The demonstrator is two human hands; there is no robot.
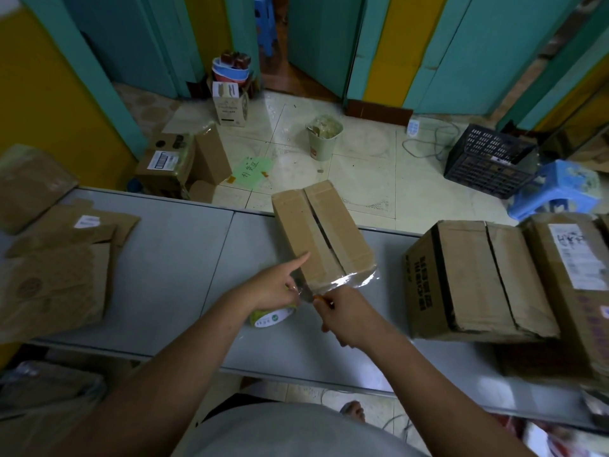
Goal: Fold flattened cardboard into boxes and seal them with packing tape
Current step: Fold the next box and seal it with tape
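A small folded cardboard box [321,232] lies on the grey table [178,245], its two top flaps meeting along a dark seam. Clear packing tape [349,280] stretches off its near end. My left hand [275,286] grips a roll of tape with a green-and-white core [272,316], index finger pointing out and touching the box's near left edge. My right hand [344,316] is curled around a small tool with an orange part [321,298], held at the tape strip between roll and box.
Flattened cardboard sheets [59,258] lie stacked on the table's left. Larger brown boxes [474,278] stand on the right. Beyond the table on the floor are small boxes [171,163], a bin [324,136], a black crate [487,159] and a blue stool [557,189].
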